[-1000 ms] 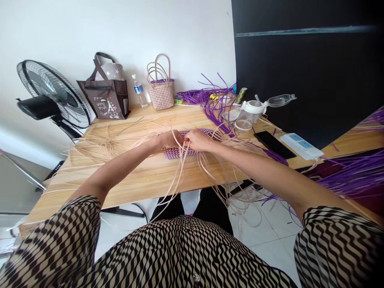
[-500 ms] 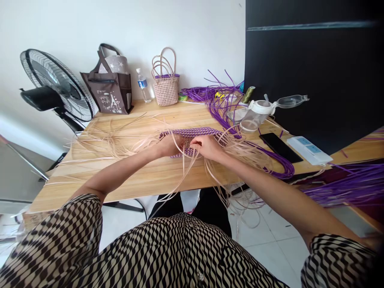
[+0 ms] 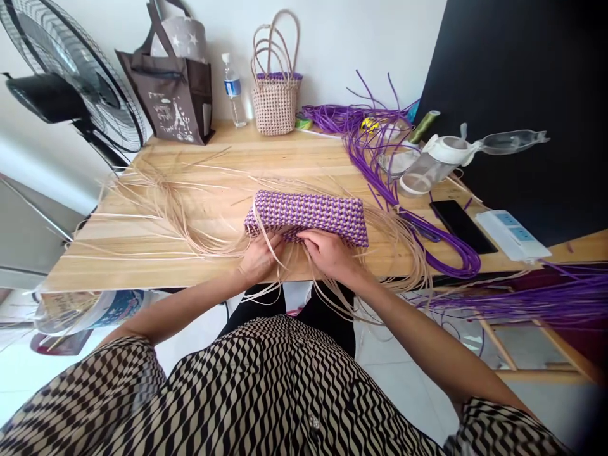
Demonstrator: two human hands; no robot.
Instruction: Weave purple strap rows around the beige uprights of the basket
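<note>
A half-woven basket (image 3: 308,209) in purple and beige lies before me on the wooden table (image 3: 213,171), its checked side facing up. My left hand (image 3: 260,258) grips its near edge at the left, the fingertips tucked partly under the weave. On the same edge, right of centre, my right hand (image 3: 327,253) is closed with thumb and fingers on the rim. Long beige strips (image 3: 175,221) trail from the basket to the left, and more beige strips (image 3: 408,247) spread to the right. Some strands hang over the table's front edge near my lap.
At the back stand a brown bag (image 3: 175,95), a water bottle (image 3: 234,92) and a finished woven basket (image 3: 275,104). Purple strips (image 3: 351,120), a clear jug (image 3: 434,164), a phone (image 3: 463,226) and a power strip (image 3: 513,234) lie right. A fan (image 3: 71,76) is left.
The basket has been tipped so its woven side shows more fully. Both hands have moved nearer to me, onto its near edge. The view has tilted down a little.
</note>
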